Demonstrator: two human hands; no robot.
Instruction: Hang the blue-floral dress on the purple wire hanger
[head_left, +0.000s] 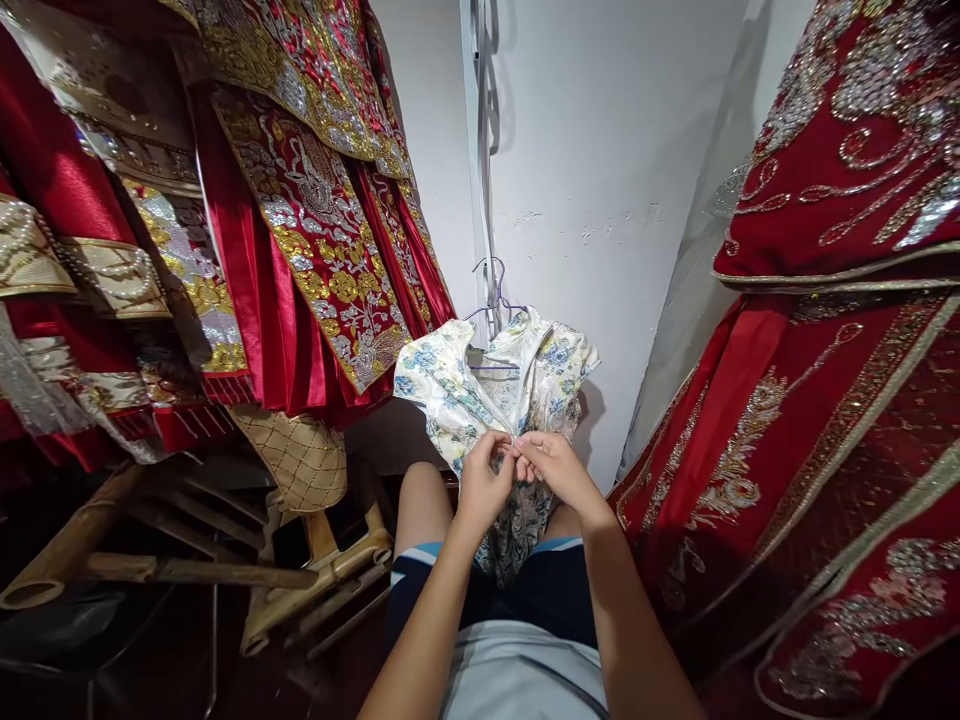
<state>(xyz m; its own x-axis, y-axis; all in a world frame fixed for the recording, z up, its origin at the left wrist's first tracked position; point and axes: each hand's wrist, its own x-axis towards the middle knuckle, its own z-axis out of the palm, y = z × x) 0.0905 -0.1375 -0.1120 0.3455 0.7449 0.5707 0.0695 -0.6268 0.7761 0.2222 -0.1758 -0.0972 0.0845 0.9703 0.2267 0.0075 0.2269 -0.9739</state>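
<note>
A short-sleeved floral dress (450, 385), white with blue and yellow flowers, hangs in front of me on a thin purple hanger (501, 290). Its neck opening spreads in a V whose pale edges meet low down, where both my hands are. My left hand (487, 475) pinches the fabric at the bottom of the V between thumb and forefinger. Close against it, my right hand (547, 465) pinches the same spot from the other side. The fingertips hide any fastener there. Below my hands the dress hangs down between my knees.
Red embroidered garments (322, 200) hang at the left, and another beaded red garment (825, 400) is close on the right. A bamboo chair (202, 570) stands at lower left. Behind the dress, a metal rail (484, 150) runs up the white wall (600, 130).
</note>
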